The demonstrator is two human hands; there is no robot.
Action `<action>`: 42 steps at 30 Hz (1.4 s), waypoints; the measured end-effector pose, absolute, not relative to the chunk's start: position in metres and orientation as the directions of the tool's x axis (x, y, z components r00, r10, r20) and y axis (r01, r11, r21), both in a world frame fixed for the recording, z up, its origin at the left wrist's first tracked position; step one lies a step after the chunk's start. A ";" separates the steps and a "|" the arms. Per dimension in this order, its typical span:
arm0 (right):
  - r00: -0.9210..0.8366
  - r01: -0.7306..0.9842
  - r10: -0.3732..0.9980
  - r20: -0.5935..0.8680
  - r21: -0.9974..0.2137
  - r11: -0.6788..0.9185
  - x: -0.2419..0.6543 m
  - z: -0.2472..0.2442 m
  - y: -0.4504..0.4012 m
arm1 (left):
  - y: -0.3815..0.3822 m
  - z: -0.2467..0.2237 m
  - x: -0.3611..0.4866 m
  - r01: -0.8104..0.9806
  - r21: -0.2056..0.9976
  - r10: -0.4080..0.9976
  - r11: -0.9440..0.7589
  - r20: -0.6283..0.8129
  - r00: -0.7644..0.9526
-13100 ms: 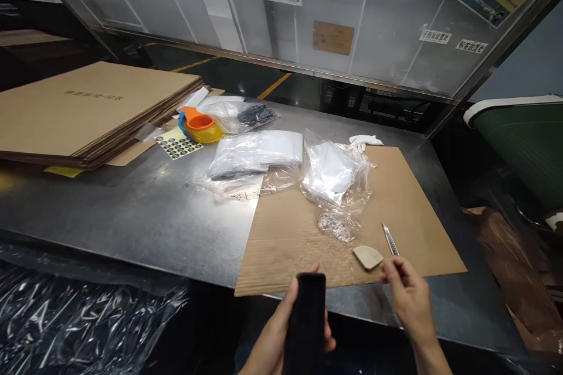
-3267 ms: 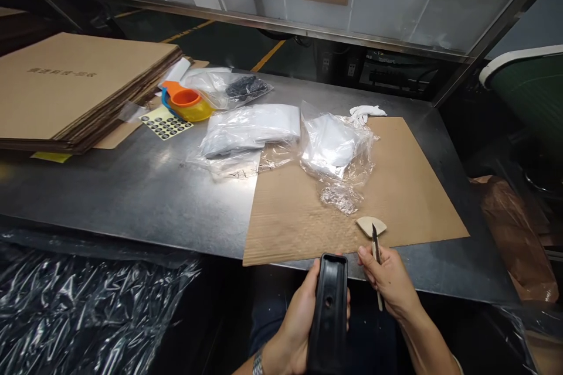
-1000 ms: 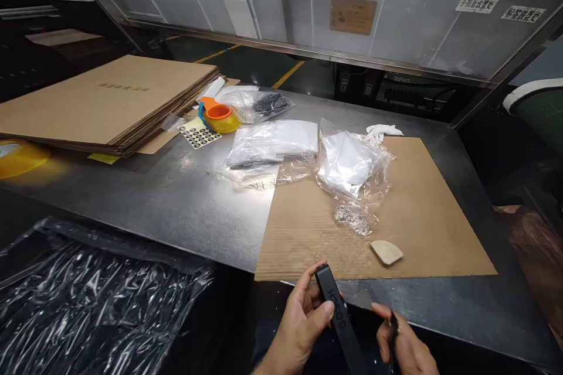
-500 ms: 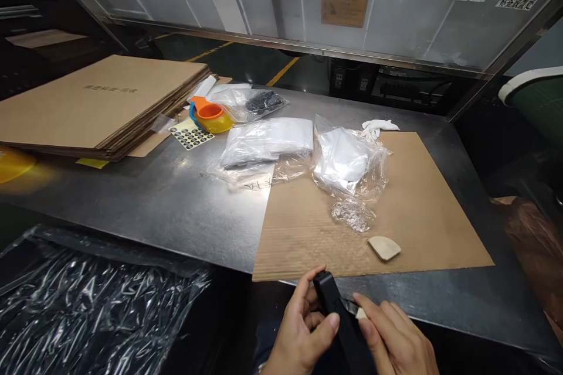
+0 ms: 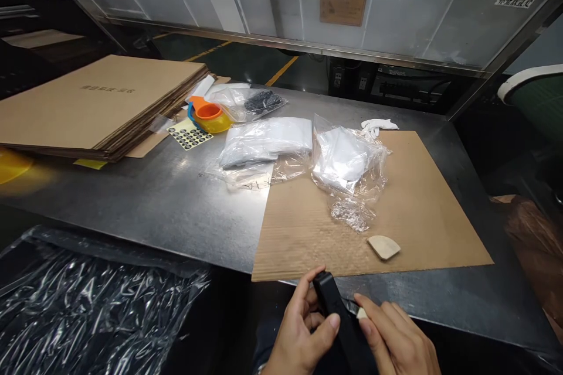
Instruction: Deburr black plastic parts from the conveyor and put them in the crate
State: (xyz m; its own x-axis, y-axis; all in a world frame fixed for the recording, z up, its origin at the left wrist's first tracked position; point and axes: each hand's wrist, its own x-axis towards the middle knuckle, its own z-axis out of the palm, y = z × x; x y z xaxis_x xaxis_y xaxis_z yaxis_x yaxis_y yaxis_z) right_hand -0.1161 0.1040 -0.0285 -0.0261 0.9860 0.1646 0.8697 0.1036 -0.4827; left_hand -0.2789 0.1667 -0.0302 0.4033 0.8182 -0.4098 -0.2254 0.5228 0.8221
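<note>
Here, in the head view, the left hand (image 5: 303,328) grips a long black part (image 5: 328,292) in front of the near edge of the desk (image 5: 189,217), thumb laid on its face. The right hand (image 5: 398,337) pinches a small knife (image 5: 360,313) with its blade at the part's side. Just beyond, a tan wedge (image 5: 383,247) lies on a cardboard sheet (image 5: 431,205), near crumpled clear plastic (image 5: 352,214)
</note>
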 end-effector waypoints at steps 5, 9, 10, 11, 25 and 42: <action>-0.017 0.863 0.988 0.151 -0.497 0.091 -0.116 -0.028 0.103 | 0.167 -0.032 -0.279 -0.236 0.822 0.819 0.519 -0.398 0.413; -0.025 0.859 0.990 0.140 -0.504 0.093 -0.116 -0.029 0.103 | 0.166 -0.031 -0.279 -0.232 0.823 0.820 0.518 -0.400 0.409; -0.029 0.859 0.991 0.133 -0.503 0.093 -0.116 -0.030 0.104 | 0.166 -0.030 -0.279 -0.229 0.825 0.821 0.517 -0.402 0.406; -0.026 0.864 0.992 0.127 -0.496 0.086 -0.116 -0.032 0.105 | 0.166 -0.029 -0.279 -0.226 0.827 0.822 0.516 -0.403 0.401; 0.030 0.795 0.995 0.094 -0.606 0.034 -0.113 -0.025 0.109 | 0.165 -0.030 -0.277 -0.291 0.777 0.803 0.558 -0.419 0.423; -0.030 0.854 0.981 0.190 -0.506 0.124 -0.117 -0.022 0.111 | 0.163 -0.030 -0.278 -0.221 0.809 0.793 0.545 -0.412 0.448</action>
